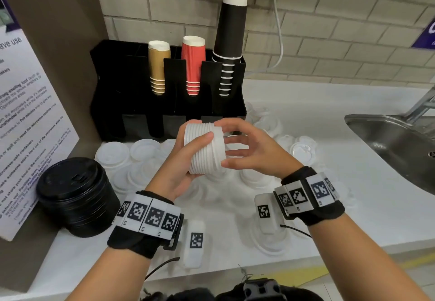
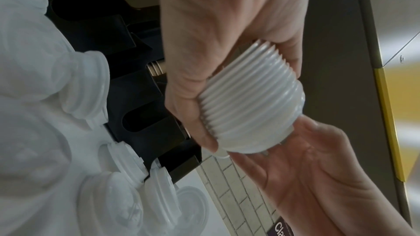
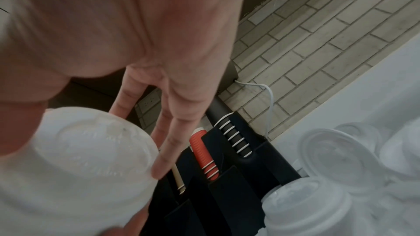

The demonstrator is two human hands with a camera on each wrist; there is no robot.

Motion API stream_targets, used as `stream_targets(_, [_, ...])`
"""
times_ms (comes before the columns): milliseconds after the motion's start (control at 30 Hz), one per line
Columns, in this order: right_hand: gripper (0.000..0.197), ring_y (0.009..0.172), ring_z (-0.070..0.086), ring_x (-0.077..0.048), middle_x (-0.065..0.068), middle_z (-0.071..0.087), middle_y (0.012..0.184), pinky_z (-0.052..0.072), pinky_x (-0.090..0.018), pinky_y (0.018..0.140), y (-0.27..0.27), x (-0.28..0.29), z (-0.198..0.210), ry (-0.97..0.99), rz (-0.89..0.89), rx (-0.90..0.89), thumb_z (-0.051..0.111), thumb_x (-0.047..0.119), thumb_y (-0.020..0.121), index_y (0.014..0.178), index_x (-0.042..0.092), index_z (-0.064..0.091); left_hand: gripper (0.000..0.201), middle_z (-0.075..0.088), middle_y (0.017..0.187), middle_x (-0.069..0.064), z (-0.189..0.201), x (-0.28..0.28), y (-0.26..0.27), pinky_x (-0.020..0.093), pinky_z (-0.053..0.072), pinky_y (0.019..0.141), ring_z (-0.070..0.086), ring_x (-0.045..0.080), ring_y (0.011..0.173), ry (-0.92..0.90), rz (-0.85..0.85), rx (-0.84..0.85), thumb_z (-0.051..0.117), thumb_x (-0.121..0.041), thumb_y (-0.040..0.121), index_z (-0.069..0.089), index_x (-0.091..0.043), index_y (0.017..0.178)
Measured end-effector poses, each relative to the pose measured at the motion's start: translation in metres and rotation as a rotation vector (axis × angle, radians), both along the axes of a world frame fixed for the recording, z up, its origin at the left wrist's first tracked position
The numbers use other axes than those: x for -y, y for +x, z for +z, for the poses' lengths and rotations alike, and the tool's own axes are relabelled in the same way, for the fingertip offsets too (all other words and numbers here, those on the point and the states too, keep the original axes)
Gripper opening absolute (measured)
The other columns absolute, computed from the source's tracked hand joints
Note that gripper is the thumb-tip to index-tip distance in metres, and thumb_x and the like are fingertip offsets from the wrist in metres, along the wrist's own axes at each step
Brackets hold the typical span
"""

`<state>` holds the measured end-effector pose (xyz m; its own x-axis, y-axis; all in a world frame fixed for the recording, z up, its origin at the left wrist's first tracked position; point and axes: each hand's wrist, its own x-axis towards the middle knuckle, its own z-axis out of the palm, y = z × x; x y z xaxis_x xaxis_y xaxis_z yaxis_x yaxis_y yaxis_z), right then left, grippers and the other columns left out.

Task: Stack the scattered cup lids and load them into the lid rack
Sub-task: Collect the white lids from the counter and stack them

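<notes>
A stack of white cup lids lies sideways in the air in front of the black rack. My left hand grips its ribbed side, thumb on the near face and fingers behind. My right hand holds the end lid by its rim, index finger on top and thumb below, the other fingers spread. The left wrist view shows the stack between both hands. The end lid's face fills the lower left of the right wrist view. Several loose white lids lie scattered on the white counter.
The rack's upper slots hold gold cups, red cups and tall black cups. A stack of black lids stands at the front left. A steel sink and tap are at the right. A white cable hangs down the brick wall.
</notes>
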<state>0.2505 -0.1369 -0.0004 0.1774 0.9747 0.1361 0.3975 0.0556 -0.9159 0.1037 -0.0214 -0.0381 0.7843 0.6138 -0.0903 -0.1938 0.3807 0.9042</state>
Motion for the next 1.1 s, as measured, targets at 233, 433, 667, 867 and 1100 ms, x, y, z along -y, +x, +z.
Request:
stream_targets(233, [0.064, 0.113, 0.058, -0.017, 0.005, 0.051, 0.128, 0.056, -0.040, 0.090, -0.001, -0.004, -0.006, 0.060, -0.037, -0.004, 0.080, 0.004, 0.074, 0.127, 0.028, 0.052, 0.053, 0.060, 0.121, 0.001, -0.003, 0.004, 0.008, 0.043, 0.057, 0.073, 0.063, 0.026, 0.108, -0.028, 0.059, 0.038, 0.070, -0.039, 0.071, 0.051, -0.042, 0.119])
stream_targets(433, [0.074, 0.122, 0.052, -0.009, 0.008, 0.049, 0.136, 0.050, -0.029, 0.099, 0.006, -0.003, -0.008, -0.065, -0.012, 0.069, 0.076, 0.016, 0.080, 0.142, 0.034, 0.039, 0.052, 0.058, 0.121, 0.000, -0.006, 0.002, 0.012, 0.047, 0.058, 0.075, 0.061, 0.028, 0.111, -0.012, 0.048, 0.010, 0.072, -0.033, 0.068, 0.051, -0.043, 0.115])
stream_targets(667, [0.044, 0.110, 0.057, -0.008, 0.006, 0.063, 0.120, 0.046, -0.029, 0.095, 0.021, 0.019, -0.011, -0.478, 0.214, 0.688, 0.071, 0.027, 0.086, 0.128, 0.023, 0.058, 0.048, 0.051, 0.127, 0.001, -0.004, -0.021, 0.009, 0.046, 0.059, 0.070, 0.053, 0.029, 0.116, -0.050, 0.131, 0.006, 0.075, -0.030, 0.074, 0.051, -0.040, 0.114])
stream_targets(867, [0.080, 0.112, 0.040, -0.018, 0.003, 0.035, 0.127, 0.045, -0.036, 0.092, 0.006, 0.054, -0.044, -0.788, 0.492, 0.911, 0.088, 0.036, 0.063, 0.130, 0.030, 0.044, 0.041, 0.053, 0.125, 0.000, -0.007, -0.036, 0.001, 0.046, 0.059, 0.071, 0.055, 0.027, 0.114, -0.065, 0.163, 0.025, 0.073, -0.031, 0.074, 0.054, -0.042, 0.108])
stream_targets(1100, [0.083, 0.107, 0.031, -0.018, 0.000, 0.029, 0.123, 0.049, -0.038, 0.074, 0.000, 0.061, -0.056, -0.862, 0.501, 0.986, 0.084, 0.022, 0.063, 0.128, 0.029, 0.033, 0.046, 0.052, 0.129, 0.001, -0.008, -0.032, 0.004, 0.045, 0.058, 0.071, 0.055, 0.028, 0.116, -0.076, 0.135, 0.012, 0.075, -0.034, 0.070, 0.054, -0.042, 0.111])
